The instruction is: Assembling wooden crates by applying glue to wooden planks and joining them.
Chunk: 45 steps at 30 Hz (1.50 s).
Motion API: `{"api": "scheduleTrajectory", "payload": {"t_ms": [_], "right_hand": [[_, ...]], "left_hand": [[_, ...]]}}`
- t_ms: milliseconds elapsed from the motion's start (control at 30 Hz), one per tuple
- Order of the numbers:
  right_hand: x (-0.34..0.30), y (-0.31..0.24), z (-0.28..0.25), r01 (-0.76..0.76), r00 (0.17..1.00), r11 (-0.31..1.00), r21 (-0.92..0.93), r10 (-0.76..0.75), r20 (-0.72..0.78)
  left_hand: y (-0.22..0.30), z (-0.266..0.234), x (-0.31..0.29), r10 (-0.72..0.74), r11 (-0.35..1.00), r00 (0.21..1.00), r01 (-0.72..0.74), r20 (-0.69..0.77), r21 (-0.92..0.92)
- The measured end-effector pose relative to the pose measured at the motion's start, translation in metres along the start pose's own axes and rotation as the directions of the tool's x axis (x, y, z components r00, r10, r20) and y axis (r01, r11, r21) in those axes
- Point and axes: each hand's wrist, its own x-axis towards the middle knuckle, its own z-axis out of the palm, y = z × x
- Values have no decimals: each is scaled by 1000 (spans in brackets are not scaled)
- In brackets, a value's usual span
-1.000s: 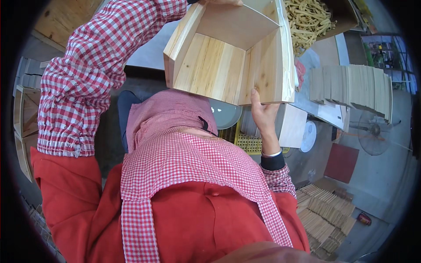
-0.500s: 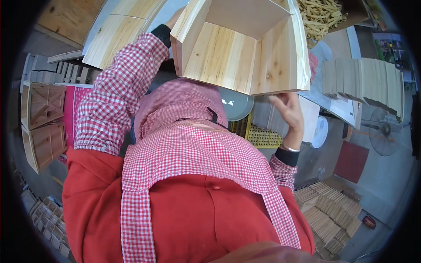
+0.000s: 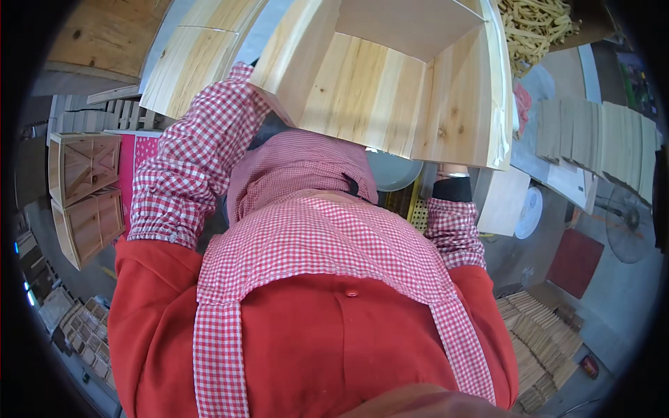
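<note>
A pale pine box (image 3: 369,90) stands tilted in front of me, its hollow side toward my body. White glue-like smears run down the edge of its right wall. My left arm in a checked sleeve reaches up to the box's left side, and the left hand itself is hidden behind that wall. Under the lower right corner is my right hand (image 3: 453,169); only its wrist with a bracelet shows, the fingers being covered by the box. How either hand grips cannot be seen.
Wooden boards (image 3: 198,59) lie to the box's left. Loose yellowish strips (image 3: 533,31) fill a container at the far right. Stacked grey-white panels (image 3: 592,139), a fan (image 3: 627,217) and piled slats (image 3: 540,341) are on the right. Crates (image 3: 85,167) stand at the left.
The box's lower right corner has come down slightly in view. My right hand, seen open below it before, has gone up underneath. My left hand has slipped out of sight behind the box.
</note>
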Motion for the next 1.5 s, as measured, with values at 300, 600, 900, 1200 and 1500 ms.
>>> {"api": "scheduleTrajectory", "payload": {"t_ms": [300, 600, 900, 1200, 1500], "right_hand": [[-12, -19, 25, 233, 958, 939, -252, -177, 227], [-72, -86, 20, 580, 702, 451, -679, -700, 135], [-165, -170, 108, 810, 424, 274, -519, -885, 194], [-307, -169, 188, 894, -270, -447, -42, -610, 745], [-298, -192, 245, 656, 79, -719, -227, -233, 969]], "left_hand": [[5, 45, 36, 283, 891, 909, -132, -306, 434], [41, -63, -166, 139, 975, 98, -190, -985, 118], [89, -40, -138, -8, 747, 707, -466, -707, -474], [211, 139, -129, 886, 114, 457, -375, 76, 920], [190, 224, -45, 669, -542, 351, -372, 655, 754]]}}
